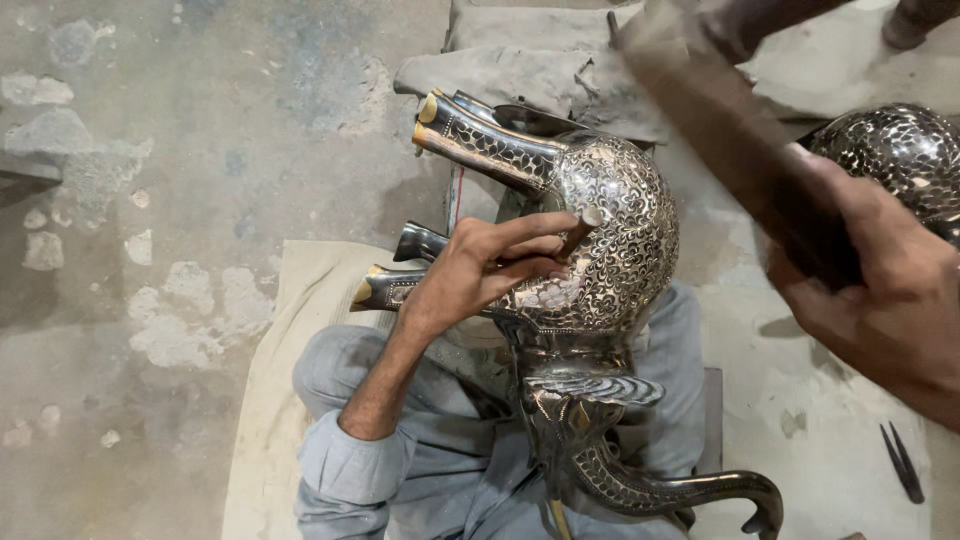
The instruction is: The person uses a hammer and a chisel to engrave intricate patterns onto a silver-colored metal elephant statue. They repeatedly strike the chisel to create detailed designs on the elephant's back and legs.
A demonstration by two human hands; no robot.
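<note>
Head view: at six o'clock the metal elephant figure [590, 260] lies on its side across the person's lap, trunk curling toward five o'clock, legs pointing to ten; the left hand [480, 275] rests on its engraved belly, fingers pinched around a small chisel [578, 232] set against the surface; at three o'clock the right hand [880, 290] is clenched on a blurred wooden mallet [720, 110]; a second engraved metal piece [895, 150] sits at two o'clock.

Single view, head-mounted, aimed steeply down from above the seated person's lap. Close range: metal elephant [590, 250] fills frame centre, left hand [480, 270] on it, right hand [880, 290] blurred at right edge. Concrete floor [200, 200] occupies the left.
</note>
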